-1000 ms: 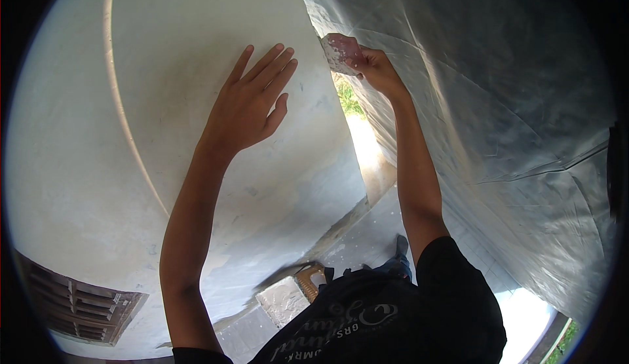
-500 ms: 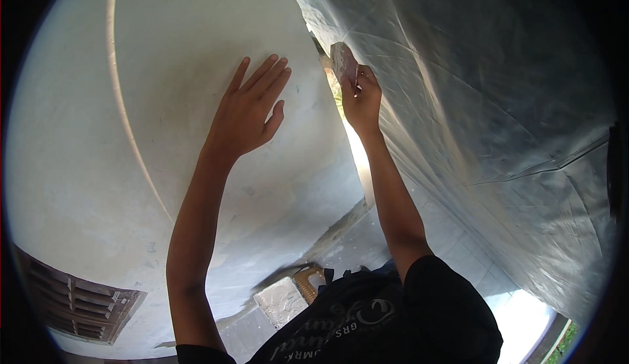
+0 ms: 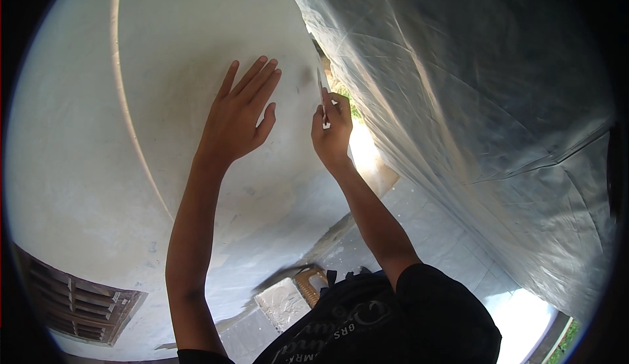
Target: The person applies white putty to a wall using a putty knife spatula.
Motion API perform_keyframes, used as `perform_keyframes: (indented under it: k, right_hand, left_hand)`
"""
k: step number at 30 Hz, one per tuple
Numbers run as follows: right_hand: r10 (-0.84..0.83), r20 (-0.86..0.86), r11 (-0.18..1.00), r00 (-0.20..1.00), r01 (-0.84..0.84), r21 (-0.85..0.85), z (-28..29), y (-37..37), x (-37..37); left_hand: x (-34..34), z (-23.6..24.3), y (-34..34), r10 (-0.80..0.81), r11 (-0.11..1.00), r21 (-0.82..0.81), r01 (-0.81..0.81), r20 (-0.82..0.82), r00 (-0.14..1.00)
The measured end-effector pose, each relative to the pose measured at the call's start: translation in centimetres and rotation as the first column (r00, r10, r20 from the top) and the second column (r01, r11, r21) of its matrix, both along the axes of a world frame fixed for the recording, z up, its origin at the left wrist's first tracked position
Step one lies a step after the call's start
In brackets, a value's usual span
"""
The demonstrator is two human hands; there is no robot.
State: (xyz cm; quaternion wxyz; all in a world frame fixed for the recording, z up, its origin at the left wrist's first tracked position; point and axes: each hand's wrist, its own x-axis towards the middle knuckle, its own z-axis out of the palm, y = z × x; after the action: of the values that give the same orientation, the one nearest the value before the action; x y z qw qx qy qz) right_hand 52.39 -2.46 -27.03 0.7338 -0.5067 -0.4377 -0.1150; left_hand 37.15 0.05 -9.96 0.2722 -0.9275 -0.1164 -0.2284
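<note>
My left hand (image 3: 239,112) lies flat against the pale plastered wall (image 3: 190,10), its fingers stretched out and slightly spread. Nothing is in it. To its right, by the wall's edge, my right hand (image 3: 334,131) pinches a thin flat plate (image 3: 322,83). The plate is turned nearly edge-on, so little of its face shows; half a second ago that face looked brownish and smeared with white. Whether the plate touches the wall I cannot tell. A faint dark mark shows on the wall just left of it.
A large grey plastic sheet (image 3: 485,82) hangs on the right, with a bright gap beside the wall. Low down are a white-smeared rectangular thing (image 3: 282,304) with a tan handle-like part and the grey floor (image 3: 432,223). A wooden slatted vent (image 3: 78,298) sits lower left.
My right hand has moved left and down towards the wall's edge, turning the plate from face-on to nearly edge-on. My left hand has shifted slightly left, still flat.
</note>
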Motion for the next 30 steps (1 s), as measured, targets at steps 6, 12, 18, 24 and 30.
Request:
perform_keyframes:
  k: [6,12,18,24,30]
  right_hand:
    - [0.12,-0.089,0.993,0.989,-0.118,0.025,1.7,3.5,8.1]
    - [0.455,-0.035,0.884,0.89,-0.456,-0.104,2.3,4.0,13.0]
    - [0.535,-0.055,0.837,0.843,-0.538,-0.102,1.1,3.3,13.5]
    - [0.503,-0.078,0.844,0.861,-0.509,-0.167,-0.3,1.6,13.7]
    - [0.612,-0.275,0.76,0.742,-0.647,-0.055,-3.5,-1.8,10.9]
  left_hand:
    - [0.0,-0.5,-0.1,0.002,1.0,0.006,-0.002,-0.003,1.0]
    - [-0.2,-1.3,0.1,-0.009,1.0,-0.001,0.009,-0.001,1.0]
    - [0.2,-1.2,0.4,-0.018,1.0,0.005,0.018,0.0,1.0]
    - [0.7,-1.1,0.7,-0.038,0.999,0.004,0.038,0.011,0.999]
    - [0.6,-1.1,1.1,-0.042,0.999,0.0,0.042,0.01,0.999]
